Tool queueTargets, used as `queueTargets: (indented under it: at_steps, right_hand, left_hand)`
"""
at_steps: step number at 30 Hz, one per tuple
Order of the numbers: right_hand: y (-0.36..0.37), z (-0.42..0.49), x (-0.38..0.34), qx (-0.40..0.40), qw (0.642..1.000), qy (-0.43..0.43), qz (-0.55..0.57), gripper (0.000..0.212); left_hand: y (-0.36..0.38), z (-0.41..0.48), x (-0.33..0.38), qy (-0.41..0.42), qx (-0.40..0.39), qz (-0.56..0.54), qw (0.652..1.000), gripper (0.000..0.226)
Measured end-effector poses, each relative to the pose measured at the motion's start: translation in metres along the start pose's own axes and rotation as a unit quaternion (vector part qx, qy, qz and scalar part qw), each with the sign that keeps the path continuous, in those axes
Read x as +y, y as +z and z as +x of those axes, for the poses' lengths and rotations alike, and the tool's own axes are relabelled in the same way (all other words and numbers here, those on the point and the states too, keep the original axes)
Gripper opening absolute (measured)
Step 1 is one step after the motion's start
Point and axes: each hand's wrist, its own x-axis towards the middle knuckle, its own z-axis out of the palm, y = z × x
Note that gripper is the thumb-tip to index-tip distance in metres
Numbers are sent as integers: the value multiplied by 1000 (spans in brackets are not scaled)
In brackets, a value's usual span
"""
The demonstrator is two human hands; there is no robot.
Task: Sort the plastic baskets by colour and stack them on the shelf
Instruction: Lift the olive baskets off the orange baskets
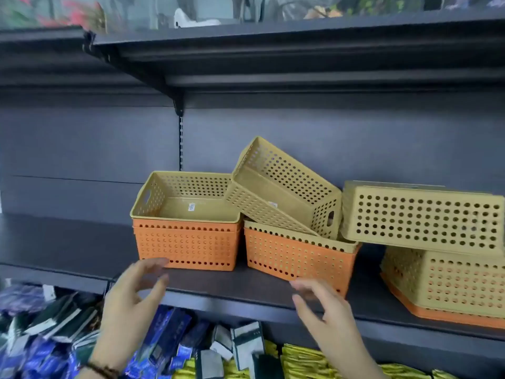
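On the dark shelf (pixel 68 253) stands a left stack: a tan basket (pixel 180 206) nested in orange baskets (pixel 185 246). Beside it, a second orange basket (pixel 297 259) holds a tan one, and a tilted tan basket (pixel 284 184) rests across both stacks. At the right, a tan basket (pixel 420 217) lies on its side over an upside-down tan and orange pile (pixel 448 283). My left hand (pixel 134 302) is open, fingertips just in front of the left orange basket. My right hand (pixel 325 313) is open in front of the second orange basket.
An upper shelf (pixel 273 50) with its bracket (pixel 179 105) hangs above the baskets. Below the shelf's front edge lie several blue and dark packets (pixel 169 343) and yellow packets (pixel 306 359). The shelf's left part is bare.
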Motion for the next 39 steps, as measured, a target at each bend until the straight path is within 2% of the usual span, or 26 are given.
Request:
queueTargets:
  at_steps: [3,7,10,13,15,18,22,24,25,28,31,33,37,39]
  right_hand:
    - [11,55,-11,104,988,-82,-76,28]
    - [33,120,-10,162,968,-97,-166,48]
    - [53,148,-1,189,950,-81,-235,51]
    - [72,162,5,252,933,-56,-253,39]
    - [74,168,8,283,927,-75,-235,33]
    - [72,177,12,311,919,-114,-213,34]
    - [69,192,11,330,910,-148,-204,29]
    - [70,199,8,336,904,-164,-208,24]
    - [71,203,5,337,902,-172,-207,23]
    - [77,214,-6,332,896,-208,-209,23]
    - [86,227,-22,310,887,-252,-230,22]
    - [95,236,-35,290,883,-278,-243,20]
    - [118,249,-63,259,877,-306,-264,22]
    - [129,253,-73,250,875,-314,-272,25]
  left_hand:
    - [-14,54,-15,47,67,32,996,20]
    - [-23,128,-42,69,106,48,991,37]
    - [-19,177,-69,30,70,45,996,51]
    - [-9,215,-95,-83,12,-10,996,64]
    - [-3,229,-111,-139,-9,-31,990,60]
    - [-2,238,-120,-120,-12,-22,992,50]
    - [-2,238,-112,-65,1,-111,992,28]
    - [-5,239,-109,-38,-34,-156,986,32]
    - [-6,240,-110,-27,-62,-167,984,38]
    - [-5,241,-121,-17,-113,-162,980,82]
    - [0,242,-127,2,-82,-177,981,99]
    - [2,243,-125,29,-56,-172,983,95]
    - [9,242,-114,52,-18,-172,984,69]
    - [10,238,-105,55,16,-168,984,63]
